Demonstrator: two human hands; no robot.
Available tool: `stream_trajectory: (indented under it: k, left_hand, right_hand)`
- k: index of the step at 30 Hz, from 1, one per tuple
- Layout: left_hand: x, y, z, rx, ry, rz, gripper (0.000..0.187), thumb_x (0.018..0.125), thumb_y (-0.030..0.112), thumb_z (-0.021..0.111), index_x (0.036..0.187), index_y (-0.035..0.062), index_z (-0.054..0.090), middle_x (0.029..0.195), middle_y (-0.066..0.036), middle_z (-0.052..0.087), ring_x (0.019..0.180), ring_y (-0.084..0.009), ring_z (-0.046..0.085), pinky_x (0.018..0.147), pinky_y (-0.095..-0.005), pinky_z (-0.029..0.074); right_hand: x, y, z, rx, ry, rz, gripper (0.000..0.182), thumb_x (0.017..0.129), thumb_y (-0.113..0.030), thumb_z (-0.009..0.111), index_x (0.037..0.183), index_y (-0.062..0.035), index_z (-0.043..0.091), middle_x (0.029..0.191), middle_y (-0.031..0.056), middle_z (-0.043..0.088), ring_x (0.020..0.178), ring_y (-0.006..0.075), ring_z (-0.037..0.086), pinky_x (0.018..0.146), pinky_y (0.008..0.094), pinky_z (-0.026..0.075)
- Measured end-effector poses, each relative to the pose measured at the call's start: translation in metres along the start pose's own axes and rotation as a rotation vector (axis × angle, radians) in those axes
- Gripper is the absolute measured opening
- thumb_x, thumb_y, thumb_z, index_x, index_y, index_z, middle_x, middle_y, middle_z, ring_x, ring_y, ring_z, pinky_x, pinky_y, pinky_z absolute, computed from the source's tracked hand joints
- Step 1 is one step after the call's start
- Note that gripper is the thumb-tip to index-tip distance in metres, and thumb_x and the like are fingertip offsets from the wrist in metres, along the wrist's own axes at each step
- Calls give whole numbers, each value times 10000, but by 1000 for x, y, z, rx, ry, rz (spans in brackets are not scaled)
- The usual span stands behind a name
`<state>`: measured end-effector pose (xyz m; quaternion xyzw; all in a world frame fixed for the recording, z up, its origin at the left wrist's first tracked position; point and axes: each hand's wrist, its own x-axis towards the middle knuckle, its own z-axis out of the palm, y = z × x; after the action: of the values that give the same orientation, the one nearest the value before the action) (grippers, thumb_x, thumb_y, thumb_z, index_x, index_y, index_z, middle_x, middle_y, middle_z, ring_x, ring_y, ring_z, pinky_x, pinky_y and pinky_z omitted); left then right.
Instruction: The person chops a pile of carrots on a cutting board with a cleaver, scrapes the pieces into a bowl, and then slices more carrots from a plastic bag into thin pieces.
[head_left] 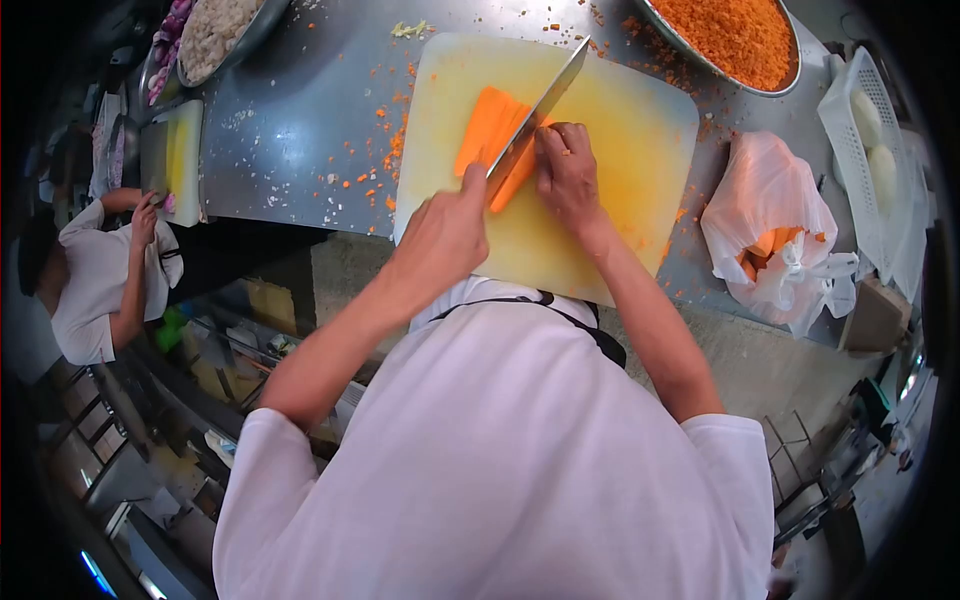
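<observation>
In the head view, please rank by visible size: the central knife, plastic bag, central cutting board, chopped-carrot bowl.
Central cutting board
Plastic bag
Chopped-carrot bowl, cut off by the frame
Central knife

Left hand [445,235] has a knife [548,98] slanted over some carrot slices [486,125] on a yellow-stained board [640,130], right hand [570,175]'s curled up just beside the blade [570,75], and there's a bowl [765,93] of orange bits [725,35] past the far right corner plus a plastic bag [755,185] nearby, all on this messy metal table [300,130].
</observation>
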<state>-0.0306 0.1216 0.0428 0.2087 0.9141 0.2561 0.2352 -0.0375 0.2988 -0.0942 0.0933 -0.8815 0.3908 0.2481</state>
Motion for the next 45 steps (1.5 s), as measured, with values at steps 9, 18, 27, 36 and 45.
stream_trajectory:
  k: [9,18,27,36,45]
  left_hand:
    - [29,-24,54,24,111,59,235,877,-14,484,1057,-85,351,621,-285,545,637,-490,568,565,-556,411]
    - [-21,9,-4,-10,-64,-93,238,898,16,493,1080,-74,370,619,-293,541,633,-492,570,575,-546,421]
    - [48,-22,54,23,185,134,205,886,-23,477,1054,-67,369,606,-290,532,624,-487,567,566,-539,423]
    - [-21,10,-2,0,-91,-107,216,898,-13,487,1054,-55,343,598,-286,526,613,-491,557,560,-541,399]
    - [18,-9,60,72,52,4,369,741,-77,507,1076,-93,355,639,-284,565,646,-487,586,584,-562,459]
  right_hand:
    - [-2,3,1,26,-13,20,294,702,90,583,973,-22,574,900,133,545,850,328,522,706,416,475]
    - [-2,1,-1,26,-11,24,309,704,106,574,987,-18,562,915,138,539,856,332,515,723,416,471]
    - [-4,1,-2,98,13,40,306,693,114,571,974,-7,557,913,144,540,840,338,523,731,418,468]
    - [-5,-1,-4,64,4,51,335,684,135,542,988,-7,562,906,132,538,836,329,527,724,412,473]
    - [-8,5,-3,86,83,130,283,695,124,547,949,1,561,919,160,562,874,351,554,733,422,475]
